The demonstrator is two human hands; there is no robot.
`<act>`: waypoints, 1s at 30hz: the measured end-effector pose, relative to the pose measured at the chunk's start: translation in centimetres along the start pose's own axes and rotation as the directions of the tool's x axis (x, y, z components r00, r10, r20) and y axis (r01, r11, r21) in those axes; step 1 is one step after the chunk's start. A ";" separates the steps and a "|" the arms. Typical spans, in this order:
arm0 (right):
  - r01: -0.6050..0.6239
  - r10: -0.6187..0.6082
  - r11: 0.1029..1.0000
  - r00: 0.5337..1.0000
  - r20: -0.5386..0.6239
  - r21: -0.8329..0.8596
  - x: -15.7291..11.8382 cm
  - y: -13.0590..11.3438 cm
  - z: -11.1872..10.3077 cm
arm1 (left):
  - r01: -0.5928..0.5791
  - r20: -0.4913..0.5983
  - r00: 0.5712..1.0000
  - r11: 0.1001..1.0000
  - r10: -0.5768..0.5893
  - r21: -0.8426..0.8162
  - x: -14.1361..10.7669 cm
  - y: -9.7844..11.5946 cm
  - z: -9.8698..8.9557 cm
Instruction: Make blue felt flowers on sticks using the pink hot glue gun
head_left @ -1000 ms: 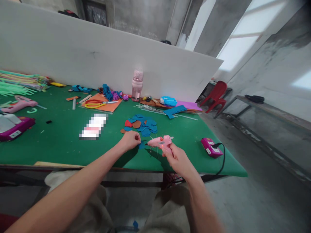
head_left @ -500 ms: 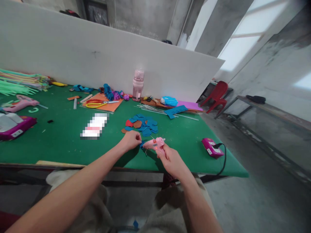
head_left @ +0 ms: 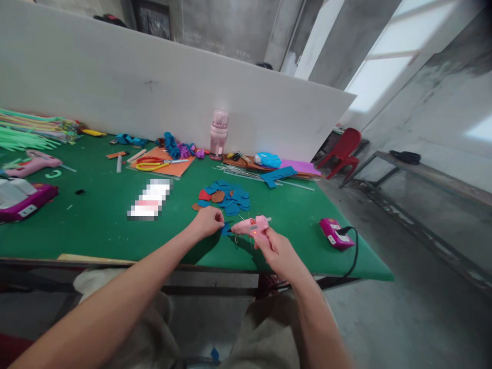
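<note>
Pink glue gun, gripped by the right hand below frame centre, lies lengthwise almost straight across, pointing left at the blue piece the left hand pinches.

The left hand is covering one edge of the blue piece it is pinching, and the right hand is hiding much of the handle of the pink glue gun; whether the nozzle is touching the piece is proving too small to tell. A mosaic patch is masking something on the green table. The left edge is cutting off a bundle of coloured stems and a magenta socket box, the bottom edge is cropping both forearms, the white panel is blocking part of the room behind, and a dark item on the far bench is looking too indistinct to name.
</note>
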State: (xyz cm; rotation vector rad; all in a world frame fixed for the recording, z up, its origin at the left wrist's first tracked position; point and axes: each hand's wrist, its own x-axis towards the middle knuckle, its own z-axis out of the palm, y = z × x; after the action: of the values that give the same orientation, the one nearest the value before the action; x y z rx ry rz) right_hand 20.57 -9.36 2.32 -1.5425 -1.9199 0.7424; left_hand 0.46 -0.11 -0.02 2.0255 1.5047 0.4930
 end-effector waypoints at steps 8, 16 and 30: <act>-0.244 0.208 0.743 0.969 0.131 0.623 0.5 1.7 -0.5 | 0.072 0.050 0.997 0.968 -0.062 -0.239 0.3 -0.9 0.3; -0.279 0.178 0.586 0.960 0.215 0.761 1.8 3.7 -1.6 | 0.346 0.361 0.927 0.590 -0.098 -0.730 -0.3 0.0 -0.7; -0.450 0.509 0.828 0.854 -0.111 0.334 4.9 8.3 -5.1 | 0.356 0.423 0.902 0.408 0.084 -0.841 -2.1 -0.5 -3.2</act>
State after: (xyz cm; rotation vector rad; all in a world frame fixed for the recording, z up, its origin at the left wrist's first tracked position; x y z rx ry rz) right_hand 28.90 -2.63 0.23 -1.8436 -1.2085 0.9955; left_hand -2.47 -1.35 2.24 0.9879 0.7905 0.5943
